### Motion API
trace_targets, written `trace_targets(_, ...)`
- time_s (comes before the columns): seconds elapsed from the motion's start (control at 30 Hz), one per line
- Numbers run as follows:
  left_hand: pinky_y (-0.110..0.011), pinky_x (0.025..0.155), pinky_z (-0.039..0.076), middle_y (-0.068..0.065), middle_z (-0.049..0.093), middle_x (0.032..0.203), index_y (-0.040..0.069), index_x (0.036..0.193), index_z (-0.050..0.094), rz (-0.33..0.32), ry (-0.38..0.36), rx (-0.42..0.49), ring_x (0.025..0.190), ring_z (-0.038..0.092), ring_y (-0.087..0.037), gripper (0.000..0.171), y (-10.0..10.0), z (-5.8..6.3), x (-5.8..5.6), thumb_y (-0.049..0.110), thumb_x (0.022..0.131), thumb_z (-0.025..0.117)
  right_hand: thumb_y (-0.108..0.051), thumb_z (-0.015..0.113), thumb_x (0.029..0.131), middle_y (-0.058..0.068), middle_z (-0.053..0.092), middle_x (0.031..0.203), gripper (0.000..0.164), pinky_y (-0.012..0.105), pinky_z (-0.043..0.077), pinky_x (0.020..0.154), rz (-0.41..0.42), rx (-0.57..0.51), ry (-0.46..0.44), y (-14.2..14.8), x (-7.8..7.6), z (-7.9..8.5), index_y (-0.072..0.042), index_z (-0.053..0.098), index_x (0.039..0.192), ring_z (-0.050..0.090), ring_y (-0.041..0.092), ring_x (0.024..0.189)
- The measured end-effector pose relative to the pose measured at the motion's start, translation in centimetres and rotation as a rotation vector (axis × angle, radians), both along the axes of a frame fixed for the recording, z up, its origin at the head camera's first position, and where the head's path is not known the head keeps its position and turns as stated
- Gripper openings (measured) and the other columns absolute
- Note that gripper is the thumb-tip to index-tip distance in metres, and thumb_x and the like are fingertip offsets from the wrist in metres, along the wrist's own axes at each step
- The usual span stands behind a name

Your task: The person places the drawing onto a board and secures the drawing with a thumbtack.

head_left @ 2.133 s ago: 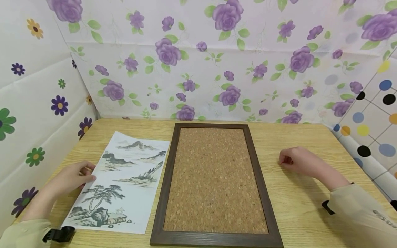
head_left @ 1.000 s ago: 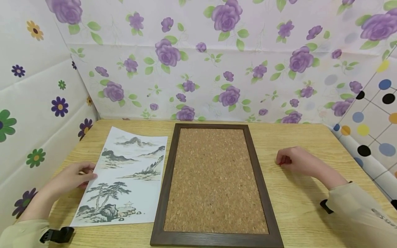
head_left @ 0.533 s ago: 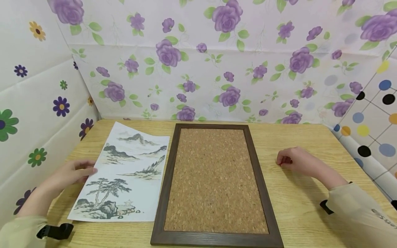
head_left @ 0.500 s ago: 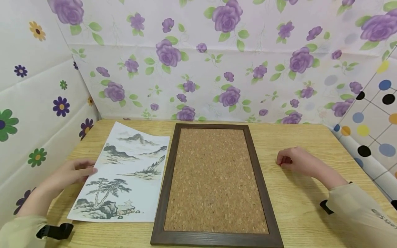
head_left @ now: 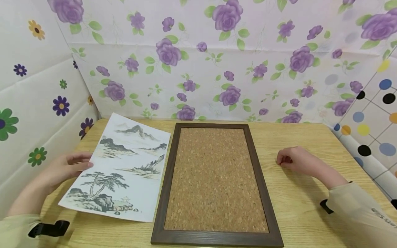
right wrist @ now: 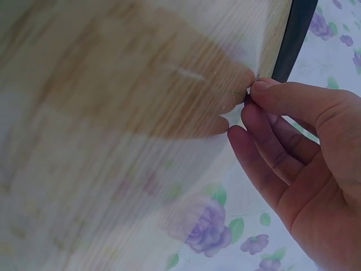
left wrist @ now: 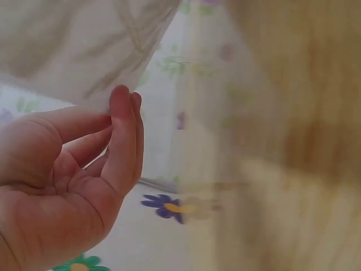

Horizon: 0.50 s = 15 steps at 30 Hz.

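Note:
My left hand [head_left: 66, 168] pinches the left edge of a sheet of paper [head_left: 145, 196] printed with an ink landscape of mountains and pines. In the left wrist view, thumb and fingertips [left wrist: 119, 101] hold the paper [left wrist: 84, 45] at its edge. The sheet is lifted and slightly bowed, left of a cork board [head_left: 214, 179] with a dark brown frame. To the board's right, my right hand [head_left: 297, 160] rests on the table with curled fingers. Its thumb and index finger [right wrist: 254, 116] meet around a tiny thing, mostly hidden, which looks dark in the right wrist view and reddish in earlier head frames.
The board lies flat on a light wooden table [head_left: 297, 213]. Behind the table stands a wall covering [head_left: 198, 75] with purple roses. Flower-patterned [head_left: 31, 103] and dotted [head_left: 372, 131] side coverings close in left and right.
The paper's left side has risen off the table, and my left hand has moved up and slightly left with it. My right hand has hardly moved, and the board lies where it was.

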<state>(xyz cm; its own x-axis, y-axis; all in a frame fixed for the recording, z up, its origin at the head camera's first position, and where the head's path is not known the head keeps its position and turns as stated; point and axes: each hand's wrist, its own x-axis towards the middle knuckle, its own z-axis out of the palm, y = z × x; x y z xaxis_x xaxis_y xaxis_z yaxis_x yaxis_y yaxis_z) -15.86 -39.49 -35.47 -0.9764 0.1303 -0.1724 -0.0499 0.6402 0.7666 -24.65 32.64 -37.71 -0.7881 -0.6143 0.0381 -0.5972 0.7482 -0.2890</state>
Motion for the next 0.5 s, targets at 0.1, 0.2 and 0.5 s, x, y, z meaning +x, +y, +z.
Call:
trace_targets(0.1,-0.011,0.08,0.053,0.033,0.06,0.101,-0.014,0.142,0.039,0.011,0.021,0.0,0.094,0.059,0.012,0.057,-0.3,1.0,0.1,0.023,0.101,0.056,-0.002,0.075,0.084,-0.009,0.069,0.083,0.019,0.02,0.052,0.061,0.001,0.001,0.003,0.0,0.0,0.0,-0.02,0.069,0.087,0.059,-0.002,0.071)
trace_targets(0.2,-0.011,0.079,0.052,0.034,0.059,0.101,-0.012,0.145,0.037,0.02,0.037,-0.033,0.094,0.057,0.014,0.06,-0.6,2.0,0.2,0.025,0.101,0.057,-0.001,0.075,0.084,-0.01,0.069,0.083,0.02,0.02,0.052,0.061,0.003,-0.001,0.005,0.1,0.0,-0.1,-0.02,0.069,0.087,0.059,-0.002,0.071)
trace_targets(0.5,-0.002,0.074,0.047,0.042,0.051,0.104,0.0,0.142,0.042,0.05,0.135,-0.052,0.094,0.049,0.024,0.046,-1.7,4.3,0.1,0.021,0.102,0.055,0.0,0.075,0.083,-0.009,0.068,0.083,0.021,0.021,0.053,0.061,0.0,-0.009,0.018,0.1,0.0,-0.2,-0.02,0.069,0.087,0.058,-0.003,0.071)
